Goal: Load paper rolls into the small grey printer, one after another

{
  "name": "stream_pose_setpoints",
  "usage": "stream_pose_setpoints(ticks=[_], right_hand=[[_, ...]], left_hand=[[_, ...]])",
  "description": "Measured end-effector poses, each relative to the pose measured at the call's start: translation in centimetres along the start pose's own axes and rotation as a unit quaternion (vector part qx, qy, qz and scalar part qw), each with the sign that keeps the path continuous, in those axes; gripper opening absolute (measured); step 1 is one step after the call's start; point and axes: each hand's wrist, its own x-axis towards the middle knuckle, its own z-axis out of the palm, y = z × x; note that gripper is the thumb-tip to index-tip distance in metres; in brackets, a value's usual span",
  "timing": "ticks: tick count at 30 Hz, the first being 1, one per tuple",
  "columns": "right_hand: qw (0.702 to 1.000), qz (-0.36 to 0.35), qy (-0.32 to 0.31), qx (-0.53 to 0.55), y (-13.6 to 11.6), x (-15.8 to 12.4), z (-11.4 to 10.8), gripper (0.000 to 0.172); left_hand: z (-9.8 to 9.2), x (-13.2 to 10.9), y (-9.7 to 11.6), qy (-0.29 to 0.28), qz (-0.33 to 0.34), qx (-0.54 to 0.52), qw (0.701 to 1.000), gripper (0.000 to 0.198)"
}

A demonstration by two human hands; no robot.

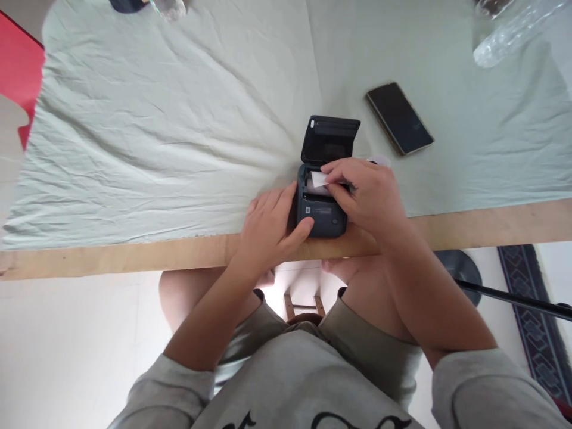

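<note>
A small dark portable printer (322, 215) sits near the table's front edge with its lid (329, 140) flipped open and upright. My left hand (268, 229) wraps the printer's left side, thumb across its front. My right hand (364, 190) reaches over the open paper bay and pinches the loose white end of the paper roll (318, 179) between thumb and fingers.
A pale green cloth (179, 137) covers the wooden table (134, 256). A black phone (399, 117) lies face up to the right of the printer. Clear plastic wrap (509, 33) lies at the far right corner, and a red object (18, 65) at the far left.
</note>
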Motion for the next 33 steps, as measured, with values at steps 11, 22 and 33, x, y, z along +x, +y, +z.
stream_pose_setpoints(ticks=[11, 22, 33], right_hand=[[0.991, -0.126, -0.042, 0.01, -2.2, -2.1, -0.4, 0.013], [0.989, -0.144, -0.022, 0.021, -2.2, -1.8, -0.5, 0.034], [0.988, 0.074, 0.109, 0.078, -0.8, -0.3, -1.6, 0.036]], left_hand=[[0.2, 0.0, -0.1, 0.023, -0.006, -0.027, 0.999, 0.07], [0.5, 0.2, 0.3, 0.016, -0.018, 0.02, 1.0, 0.071], [0.3, 0.4, 0.6, 0.005, -0.015, 0.037, 0.999, 0.072]])
